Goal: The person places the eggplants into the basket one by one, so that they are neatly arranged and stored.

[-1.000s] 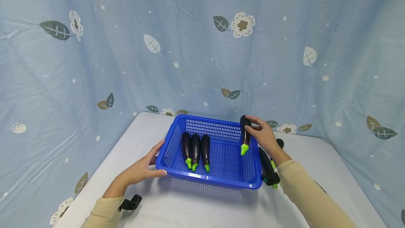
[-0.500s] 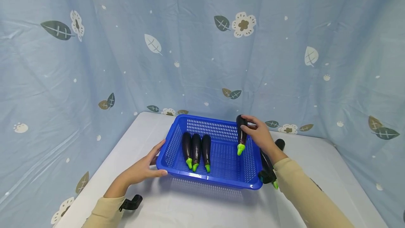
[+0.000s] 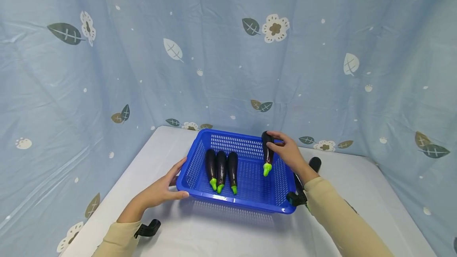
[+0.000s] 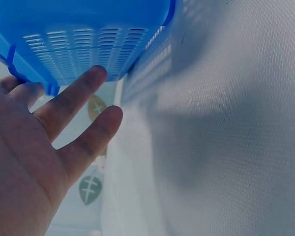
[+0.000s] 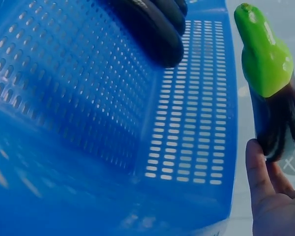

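Observation:
My right hand (image 3: 290, 154) pinches a dark purple eggplant (image 3: 267, 146) near its rounded end. Its bright green stem end (image 5: 265, 54) points down toward the front in the head view. This eggplant hangs over the right part of a blue perforated basket (image 3: 235, 200). Inside the basket, three similar eggplants (image 3: 221, 169) lie side by side on the left. My left hand (image 3: 160, 189) touches the basket's left front corner, thumb toward the front and fingers along the side. In the left wrist view, two fingers (image 4: 91, 135) stretch out free of the basket wall (image 4: 88, 44).
More eggplants lie on the white table (image 3: 214, 241) to the right of the basket, one of them (image 3: 315, 164) partly behind my right forearm. A blue patterned curtain (image 3: 221, 82) rises behind the table. Black wrist cameras sit on both wrists.
My right hand has moved a little left with the eggplant, from the basket's right edge further over its inside. My left hand and the basket stay in place.

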A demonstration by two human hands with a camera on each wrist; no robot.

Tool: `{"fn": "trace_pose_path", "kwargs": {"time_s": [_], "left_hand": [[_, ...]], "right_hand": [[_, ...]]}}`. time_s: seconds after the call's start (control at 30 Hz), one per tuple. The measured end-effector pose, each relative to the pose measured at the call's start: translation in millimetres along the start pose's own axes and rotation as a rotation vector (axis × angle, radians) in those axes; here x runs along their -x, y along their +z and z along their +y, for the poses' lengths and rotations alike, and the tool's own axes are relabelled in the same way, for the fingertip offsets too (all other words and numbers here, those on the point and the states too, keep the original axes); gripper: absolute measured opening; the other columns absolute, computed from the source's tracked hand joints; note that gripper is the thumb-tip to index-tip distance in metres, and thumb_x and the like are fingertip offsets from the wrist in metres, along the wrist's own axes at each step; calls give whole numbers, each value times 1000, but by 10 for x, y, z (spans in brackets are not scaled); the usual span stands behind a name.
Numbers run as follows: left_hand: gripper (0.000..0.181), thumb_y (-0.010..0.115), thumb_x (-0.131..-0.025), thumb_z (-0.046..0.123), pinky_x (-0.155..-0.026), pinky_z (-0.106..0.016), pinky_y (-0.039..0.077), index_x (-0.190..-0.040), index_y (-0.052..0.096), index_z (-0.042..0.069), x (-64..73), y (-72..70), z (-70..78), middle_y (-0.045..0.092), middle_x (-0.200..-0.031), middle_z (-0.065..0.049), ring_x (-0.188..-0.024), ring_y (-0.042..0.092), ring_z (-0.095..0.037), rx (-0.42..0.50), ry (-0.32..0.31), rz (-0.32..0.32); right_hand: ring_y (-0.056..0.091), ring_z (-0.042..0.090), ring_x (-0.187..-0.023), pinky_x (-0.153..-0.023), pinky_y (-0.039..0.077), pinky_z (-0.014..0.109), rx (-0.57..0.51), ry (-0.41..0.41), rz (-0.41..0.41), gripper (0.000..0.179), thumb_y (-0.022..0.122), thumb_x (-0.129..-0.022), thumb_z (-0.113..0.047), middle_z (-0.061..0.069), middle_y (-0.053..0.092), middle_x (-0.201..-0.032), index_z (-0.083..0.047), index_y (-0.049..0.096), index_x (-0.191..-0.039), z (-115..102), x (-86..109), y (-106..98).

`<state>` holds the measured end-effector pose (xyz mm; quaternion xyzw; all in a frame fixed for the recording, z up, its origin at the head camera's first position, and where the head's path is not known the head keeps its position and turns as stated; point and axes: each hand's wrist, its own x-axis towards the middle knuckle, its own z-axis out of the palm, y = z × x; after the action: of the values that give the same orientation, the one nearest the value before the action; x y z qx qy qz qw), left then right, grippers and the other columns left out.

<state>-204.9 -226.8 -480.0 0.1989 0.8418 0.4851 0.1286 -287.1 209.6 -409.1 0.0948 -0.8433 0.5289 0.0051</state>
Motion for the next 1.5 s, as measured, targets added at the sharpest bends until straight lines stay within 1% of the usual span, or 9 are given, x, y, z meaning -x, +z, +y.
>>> {"fn": "trace_pose_path", "kwargs": {"time_s": [0.07,0.2,0.4,0.57,0.67,0.8,1.1,1.23,1.5], "left_hand": [[109,80,-88,33,-105,-66,40,-165,3,27,-4,1,1,20,-164,-26,-132,50,-49,4,-6,-2],[109,80,-88,32,-104,-66,40,-165,2,27,-4,-1,1,21,-163,-28,-132,50,-48,5,7,-5],[111,81,-87,32,-103,-67,41,-165,3,28,4,-1,8,22,-163,-28,-131,51,-49,0,12,-3],[110,81,-87,32,-104,-67,41,-165,2,28,-3,-1,3,21,-163,-27,-132,50,-49,6,9,0],[110,80,-87,32,-104,-67,41,-165,2,28,-6,0,5,21,-164,-27,-132,49,-49,8,8,1],[110,80,-87,34,-105,-66,40,-165,3,28,-12,2,10,19,-165,-26,-134,48,-49,7,-11,1],[111,81,-87,33,-104,-67,41,-165,3,28,-1,-1,13,20,-164,-27,-132,49,-50,5,9,-1],[111,81,-86,33,-103,-68,41,-165,3,30,11,-3,10,19,-164,-27,-132,48,-51,0,4,2],[111,81,-86,33,-104,-67,40,-165,3,28,13,5,5,19,-164,-27,-132,49,-51,11,9,0]], "right_hand": [[50,45,-133,-106,44,58,-4,4,-15,49,64,-102,-19,24,48,-148,-8,52,-148,3,-6,16],[49,45,-134,-106,44,58,-17,6,-55,50,64,-102,-19,25,47,-149,-7,51,-149,-7,-7,61],[53,45,-130,-102,48,55,3,0,-73,50,66,-101,-19,27,48,-147,-5,53,-147,11,-28,151],[55,43,-129,-101,49,55,21,32,-87,48,67,-100,-20,23,50,-147,-9,56,-145,30,-53,221],[56,42,-128,-100,49,55,54,50,-86,47,68,-99,-21,21,51,-147,-12,58,-144,39,-67,259],[57,40,-125,-98,50,53,80,63,-98,47,69,-98,-23,21,52,-146,-12,59,-143,32,-76,303],[60,39,-120,-94,54,50,48,58,-142,46,70,-97,-18,22,54,-140,-7,60,-141,38,-91,368],[61,36,-119,-94,55,47,44,75,-153,46,71,-97,-17,19,57,-140,-10,60,-141,26,-104,403],[62,35,-120,-94,55,46,40,91,-165,44,72,-96,-16,17,56,-143,-11,62,-139,58,-130,482]]}}
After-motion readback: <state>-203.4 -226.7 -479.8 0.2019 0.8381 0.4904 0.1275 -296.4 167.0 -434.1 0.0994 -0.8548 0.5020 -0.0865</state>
